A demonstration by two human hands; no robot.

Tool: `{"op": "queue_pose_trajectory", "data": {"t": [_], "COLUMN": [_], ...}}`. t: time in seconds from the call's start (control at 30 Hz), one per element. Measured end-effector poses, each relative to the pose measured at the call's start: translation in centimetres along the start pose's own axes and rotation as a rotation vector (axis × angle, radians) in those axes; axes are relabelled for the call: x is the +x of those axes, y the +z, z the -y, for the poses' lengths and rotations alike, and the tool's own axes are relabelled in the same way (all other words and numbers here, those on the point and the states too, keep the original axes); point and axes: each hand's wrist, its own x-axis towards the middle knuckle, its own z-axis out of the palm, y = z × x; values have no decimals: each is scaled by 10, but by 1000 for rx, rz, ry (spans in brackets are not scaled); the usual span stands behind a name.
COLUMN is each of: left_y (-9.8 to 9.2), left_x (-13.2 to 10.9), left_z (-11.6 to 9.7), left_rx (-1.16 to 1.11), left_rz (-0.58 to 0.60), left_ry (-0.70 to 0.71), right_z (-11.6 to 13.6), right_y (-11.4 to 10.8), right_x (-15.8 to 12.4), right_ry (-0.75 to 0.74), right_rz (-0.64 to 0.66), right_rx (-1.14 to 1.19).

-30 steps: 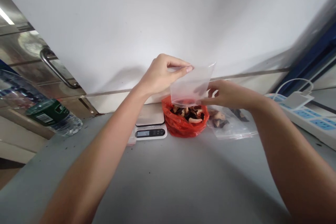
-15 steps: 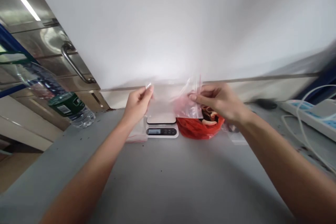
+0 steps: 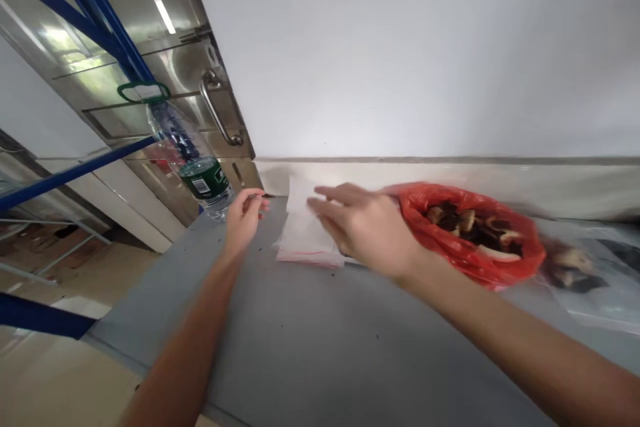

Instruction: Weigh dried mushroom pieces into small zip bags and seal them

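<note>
My right hand (image 3: 367, 230) hovers over a stack of clear zip bags (image 3: 310, 237) with red seal lines, its thumb and fingers apart and blurred by motion. My left hand (image 3: 244, 219) is to the left of the stack, fingers loosely curled and apart, with nothing visible in them. Just right of my right hand sits an open red plastic bag (image 3: 533, 253) holding dark, pale-edged pieces that look like dried mushroom slices (image 3: 465, 223). My right hand hides most of what lies between the stack and the red bag.
A large water bottle (image 3: 205, 180) with a green label and handle stands at the table's left edge. At the right, a clear bag (image 3: 600, 287) with dark pieces lies on the grey table (image 3: 310, 340). A white wall (image 3: 425, 67) rises behind; blue rails (image 3: 95, 20) are at left.
The clear zip bag stretched between both hands is no longer in them. My right hand has come left over the stack. The view has swung left, and the scale is now largely hidden.
</note>
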Motion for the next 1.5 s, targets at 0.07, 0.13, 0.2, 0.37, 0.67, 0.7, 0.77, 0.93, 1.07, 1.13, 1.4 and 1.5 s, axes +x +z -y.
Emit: {"op": "queue_pose_trajectory", "data": {"t": [0.07,0.13,0.2,0.37,0.67,0.7,0.77,0.93,1.07,1.13,1.4,1.5], "left_y": [1,5,11,25,42,41,37,35,70,98,191,196], "left_x": [0,-1,-3,-1,16,17,19,23,22,20,20,21], "left_z": [3,4,3,1,9,9,6,-22,-66,-91,-133,-135], "left_rx": [56,118,182,430,817,842,874,847,621,531,592,558], "left_rz": [23,95,193,383,799,820,835,638,482,509,806,779], "left_ry": [35,83,137,311,416,400,403,598,771,829,835,810], "right_z": [17,29,34,30,21,19,13,-25,-74,-93,-109,-110], "right_y": [21,41,56,66,55,51,36,-28,-70,-79,-94,-102], "right_x": [-1,-8,-15,-21,-29,-31,-34,-45,-58,-64,-83,-88], "right_ry": [-67,-56,9,46,-56,-73,-81,302,766,792,684,658], "right_rz": [236,368,415,450,519,521,511,187,224,365,483,532], "right_rx": [-65,-79,-59,47,134,176,274,178,-197,-180,68,86]}}
